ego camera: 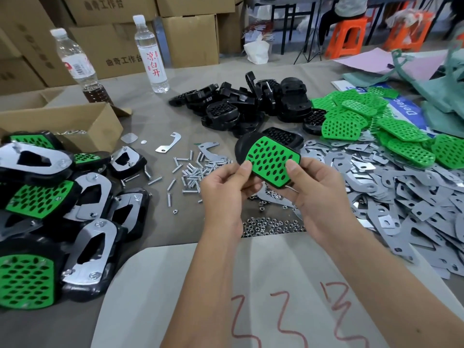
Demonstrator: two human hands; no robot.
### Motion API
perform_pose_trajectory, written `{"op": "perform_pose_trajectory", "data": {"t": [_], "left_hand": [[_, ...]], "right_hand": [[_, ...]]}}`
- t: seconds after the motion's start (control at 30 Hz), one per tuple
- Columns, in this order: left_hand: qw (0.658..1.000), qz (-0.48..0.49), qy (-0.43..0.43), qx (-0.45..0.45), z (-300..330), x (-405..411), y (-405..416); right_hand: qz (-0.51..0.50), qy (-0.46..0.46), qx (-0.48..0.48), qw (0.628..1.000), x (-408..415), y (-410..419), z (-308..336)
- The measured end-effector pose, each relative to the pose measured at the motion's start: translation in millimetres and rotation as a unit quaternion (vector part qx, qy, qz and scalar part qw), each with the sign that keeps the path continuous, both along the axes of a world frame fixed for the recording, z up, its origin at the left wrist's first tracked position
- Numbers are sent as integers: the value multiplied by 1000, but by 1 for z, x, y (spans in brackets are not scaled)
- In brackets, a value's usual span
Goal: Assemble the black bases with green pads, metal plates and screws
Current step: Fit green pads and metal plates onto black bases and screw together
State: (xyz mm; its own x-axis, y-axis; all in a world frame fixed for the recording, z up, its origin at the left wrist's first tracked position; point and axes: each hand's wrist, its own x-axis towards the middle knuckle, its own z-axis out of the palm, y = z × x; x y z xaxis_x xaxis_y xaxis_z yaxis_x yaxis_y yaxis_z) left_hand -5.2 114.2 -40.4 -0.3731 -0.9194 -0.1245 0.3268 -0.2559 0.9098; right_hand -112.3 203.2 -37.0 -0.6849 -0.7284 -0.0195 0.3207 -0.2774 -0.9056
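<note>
Holding one black base (242, 149) mid-frame, green pad (272, 160) seated on it: left hand (223, 189) and right hand (311, 189) both pinch its edges, thumbs on the pad, above the loose screws (193, 172).

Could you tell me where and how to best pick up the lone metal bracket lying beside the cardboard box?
It is my judgement: pinch the metal bracket across its narrow long bar, coming from above. It lies flat and apart from the screws, so its edges are free for fingertips.
</note>
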Motion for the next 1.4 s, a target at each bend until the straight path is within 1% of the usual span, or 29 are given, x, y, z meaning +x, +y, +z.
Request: {"op": "perform_pose_trajectory", "data": {"t": [0.1, 0.17, 0.2, 0.23, 0.27, 0.3, 0.33, 0.37, 0.4, 0.43, 0.47, 0.5, 0.6, 0.63, 0.67, 0.7, 0.77, 0.8, 0.83, 0.9, 0.97, 1.0, 1.03, 1.1, 1.23, 1.3, 1.4], "left_hand": [[997, 64, 23, 43, 3, 7, -8], [992, 111, 35, 54, 7, 17, -17], [988, 141, 35, 44, 9, 24, -23], [983, 176, 31, 26, 11, 34, -31], [977, 213, 26, 4, 13, 44, -38], [969, 245, 22, -16, 15, 53, -45], [962, 271, 24, -27, 16, 61, -50], [957, 288, 32, -29, 16, 67, -54], [954, 297, 41, -26, 15, 70, -57], [953, 300, 44, -24, 14, 71, -59], [953, 300, 41, -25, 13, 72, -60], [953, 299, 35, -27, 11, 71, -60], [953, 301, -5, -24, 6, 69, -61], [953, 302, -24, -23, 5, 68, -60], [953, 300, -42, -22, 4, 66, -60], [956, 288, -56, -24, 4, 64, -58], [966, 240, -91, -41, 3, 57, -53], [971, 205, -112, -55, 3, 53, -50], [975, 167, -130, -70, 3, 48, -45], [976, 104, -163, -104, 3, 39, -37], [970, 74, -188, -137, 3, 32, -30], [968, 68, -193, -148, 3, 29, -26], [965, 61, -197, -159, 3, 27, -24], [962, 41, -201, -178, 3, 25, -18], [957, 14, -202, -209, 3, 21, -11], [953, 7, -202, -226, 4, 19, -9], [943, -34, -222, -246, 3, 21, -8]], "right_hand": [[48, 42, 10, 998, 7, -9, 1], [82, 73, 12, 994, 14, -18, 1], [96, 104, 19, 990, 18, -23, 1], [98, 172, 43, 979, 20, -28, 0], [85, 288, 77, 951, 21, -33, -1], [74, 426, 110, 895, 23, -39, -2], [84, 542, 132, 825, 28, -45, -2], [109, 625, 149, 759, 35, -52, -2], [139, 674, 171, 705, 43, -60, -2], [159, 705, 195, 663, 50, -68, -2], [163, 728, 218, 629, 56, -74, -3], [160, 742, 231, 609, 60, -78, -2], [158, 759, 247, 582, 61, -80, 3], [159, 757, 246, 584, 58, -77, 4], [155, 739, 238, 611, 54, -72, 5], [142, 700, 228, 661, 49, -66, 6], [82, 583, 188, 786, 36, -50, 7], [40, 524, 158, 836, 30, -42, 7], [9, 472, 137, 871, 24, -34, 8], [5, 371, 107, 922, 17, -20, 8], [42, 269, 87, 958, 18, -11, 6], [50, 239, 86, 966, 19, -9, 4], [46, 236, 83, 967, 18, -8, 2], [14, 281, 79, 956, 15, -9, -2], [-60, 388, 114, 913, 11, -11, -3], [-72, 455, 121, 879, 10, -9, -3], [-78, 585, 149, 793, 7, -7, 2]]}}
